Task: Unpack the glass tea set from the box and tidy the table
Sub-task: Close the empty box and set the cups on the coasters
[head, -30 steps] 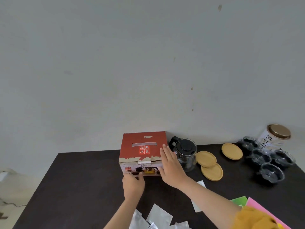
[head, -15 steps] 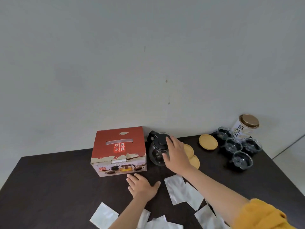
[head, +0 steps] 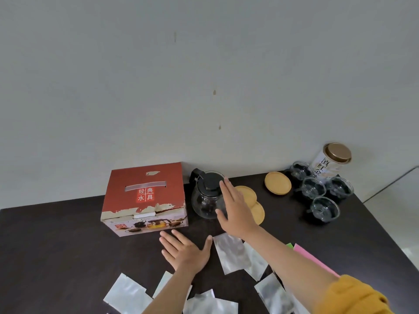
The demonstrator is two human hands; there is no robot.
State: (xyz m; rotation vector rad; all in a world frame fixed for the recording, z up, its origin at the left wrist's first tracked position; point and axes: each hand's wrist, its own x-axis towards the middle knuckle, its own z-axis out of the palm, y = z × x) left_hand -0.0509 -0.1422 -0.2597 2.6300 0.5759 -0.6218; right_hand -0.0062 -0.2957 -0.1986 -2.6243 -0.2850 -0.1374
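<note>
A dark bench [head: 56, 245] is seen against a pale wall. The red box [head: 145, 198] stands closed at about ten o'clock from the left hand [head: 187, 251], which is laid flat on the bench with its fingers [head: 172, 236] spread and straight, holding nothing. The glass teapot [head: 207, 196] with its black lid is set just beside the box, at its three o'clock. The right hand [head: 234, 211] is held against the teapot's right side, fingers straight and together, thumb near the glass; whether the glass is actually touched cannot be told. Wooden coasters [head: 277, 182] lie at three o'clock of the teapot, two partly hidden behind the hand. Four glass cups [head: 314, 189] are grouped further right, beside a tea tin [head: 332, 162]. Silver sachets [head: 232, 253] are scattered at six o'clock.
</note>
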